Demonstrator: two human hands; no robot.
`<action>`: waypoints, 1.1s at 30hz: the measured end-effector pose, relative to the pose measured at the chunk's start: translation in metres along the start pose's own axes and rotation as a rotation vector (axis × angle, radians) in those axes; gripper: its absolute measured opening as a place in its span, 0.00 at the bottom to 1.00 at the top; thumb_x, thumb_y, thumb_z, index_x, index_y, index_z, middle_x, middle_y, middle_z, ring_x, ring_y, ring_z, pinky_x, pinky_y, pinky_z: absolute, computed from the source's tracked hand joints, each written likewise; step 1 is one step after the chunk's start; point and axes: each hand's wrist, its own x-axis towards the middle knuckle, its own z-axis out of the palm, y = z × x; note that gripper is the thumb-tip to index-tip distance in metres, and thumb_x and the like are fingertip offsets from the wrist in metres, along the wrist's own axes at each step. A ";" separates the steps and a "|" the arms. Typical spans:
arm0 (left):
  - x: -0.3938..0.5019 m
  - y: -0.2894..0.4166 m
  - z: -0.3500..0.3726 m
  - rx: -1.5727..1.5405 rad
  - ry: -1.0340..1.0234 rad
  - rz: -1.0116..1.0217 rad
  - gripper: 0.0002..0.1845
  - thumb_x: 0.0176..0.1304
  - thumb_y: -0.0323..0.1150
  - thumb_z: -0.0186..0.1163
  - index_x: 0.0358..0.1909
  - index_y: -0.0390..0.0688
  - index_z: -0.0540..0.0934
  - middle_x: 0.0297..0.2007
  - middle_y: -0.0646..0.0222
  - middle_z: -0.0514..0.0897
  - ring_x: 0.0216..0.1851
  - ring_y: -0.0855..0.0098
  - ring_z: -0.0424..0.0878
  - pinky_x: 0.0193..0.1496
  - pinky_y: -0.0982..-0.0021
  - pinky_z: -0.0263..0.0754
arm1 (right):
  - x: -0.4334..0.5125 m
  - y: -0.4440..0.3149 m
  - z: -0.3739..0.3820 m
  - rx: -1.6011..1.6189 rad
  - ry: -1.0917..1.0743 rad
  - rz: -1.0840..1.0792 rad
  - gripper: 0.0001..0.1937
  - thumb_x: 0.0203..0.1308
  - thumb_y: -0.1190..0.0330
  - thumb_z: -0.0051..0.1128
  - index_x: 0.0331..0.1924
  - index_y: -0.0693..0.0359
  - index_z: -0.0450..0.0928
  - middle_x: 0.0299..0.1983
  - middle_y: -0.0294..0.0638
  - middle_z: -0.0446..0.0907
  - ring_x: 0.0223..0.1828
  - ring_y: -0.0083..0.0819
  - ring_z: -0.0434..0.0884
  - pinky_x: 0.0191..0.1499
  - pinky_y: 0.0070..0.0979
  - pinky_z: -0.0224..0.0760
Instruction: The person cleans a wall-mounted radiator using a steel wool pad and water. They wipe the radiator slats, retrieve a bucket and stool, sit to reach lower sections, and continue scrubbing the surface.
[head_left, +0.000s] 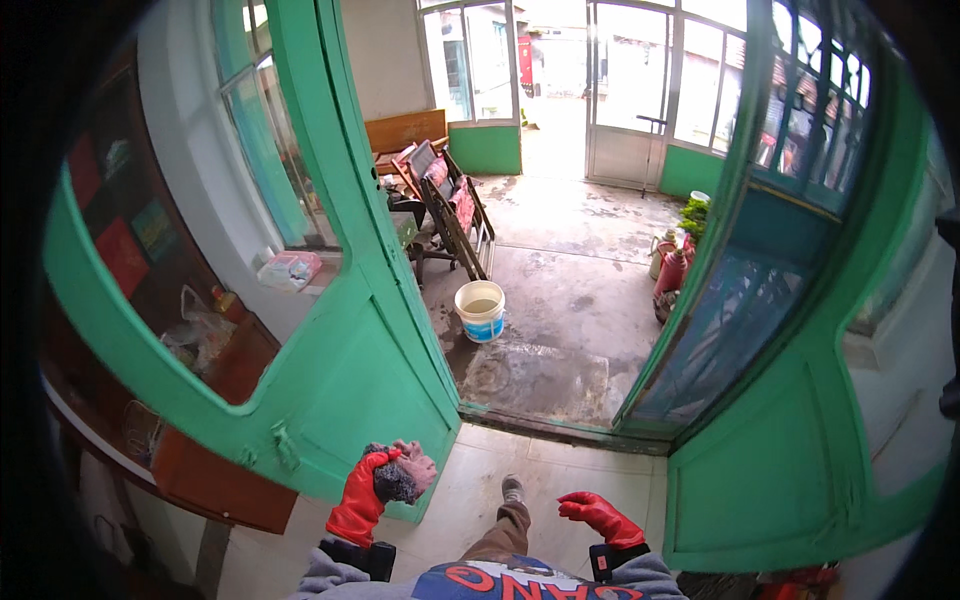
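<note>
My left hand (361, 495), in a red rubber glove, grips a bunched grey and pink cloth (403, 474) in front of the lower part of a green door leaf (367, 382). My right hand (602, 517), also in a red glove, is held out above the pale tiled floor (577, 480) with nothing in it and the thumb and fingers partly apart. A white and blue plastic bucket (481, 311) with liquid in it stands on the concrete beyond the threshold (562, 431).
A second green door leaf (765, 465) stands at the right, beside a barred screen door (727, 337). Past the doorway, folded chairs (454, 199) lean at the left; thermos flasks (670, 270) and a green plant (696, 217) stand at the right. A brown cabinet (225, 480) is on my left.
</note>
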 end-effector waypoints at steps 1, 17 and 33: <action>0.030 -0.004 -0.004 -0.043 -0.048 0.046 0.07 0.65 0.28 0.56 0.43 0.38 0.77 0.50 0.56 0.81 0.52 0.57 0.81 0.58 0.52 0.78 | 0.015 -0.011 -0.014 0.007 0.030 0.003 0.23 0.65 0.58 0.63 0.59 0.64 0.78 0.48 0.41 0.84 0.51 0.29 0.82 0.55 0.28 0.73; 0.504 0.066 0.137 -0.086 -0.172 0.051 0.11 0.64 0.28 0.56 0.47 0.40 0.80 0.47 0.66 0.83 0.50 0.69 0.80 0.60 0.65 0.74 | 0.231 -0.290 -0.228 -0.018 0.388 -0.096 0.20 0.68 0.62 0.61 0.57 0.67 0.79 0.45 0.40 0.86 0.46 0.26 0.82 0.52 0.25 0.74; 0.953 0.146 0.196 -0.138 -0.028 0.406 0.10 0.67 0.26 0.54 0.47 0.37 0.78 0.49 0.58 0.82 0.53 0.64 0.80 0.60 0.61 0.75 | 0.662 -0.599 -0.541 -0.073 0.207 -0.037 0.19 0.68 0.63 0.61 0.55 0.67 0.78 0.42 0.45 0.86 0.45 0.35 0.86 0.50 0.29 0.78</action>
